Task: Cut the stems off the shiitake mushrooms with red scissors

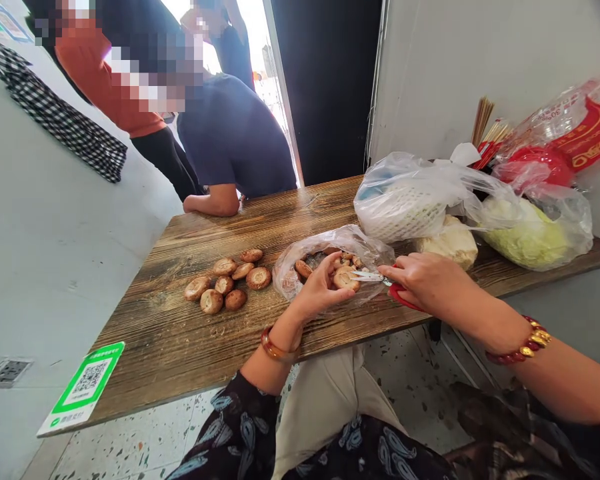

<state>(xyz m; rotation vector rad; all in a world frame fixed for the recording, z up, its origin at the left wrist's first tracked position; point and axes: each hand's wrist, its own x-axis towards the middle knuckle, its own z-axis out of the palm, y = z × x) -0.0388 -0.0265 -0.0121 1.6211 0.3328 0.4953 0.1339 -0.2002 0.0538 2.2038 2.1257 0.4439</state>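
My left hand [320, 288] grips a brown mushroom [347, 278], its pale underside turned toward the right. In my right hand [430, 283] is a pair of scissors [367, 275] with red handles, the blades pointing left and reaching the mushroom's underside. Both hands are over an opened clear plastic bag [295, 257], in which more mushrooms and stem pieces show. To the left on the wooden table lies a group of several loose mushrooms [224, 285], some cap up, some on their sides.
Plastic bags of produce [405, 200], a pale cabbage [525, 233] and skewers [481, 120] crowd the table's right side. A QR-code card [87, 383] lies at the left corner. A person in a dark blue shirt [240, 137] leans on the far edge; others stand behind.
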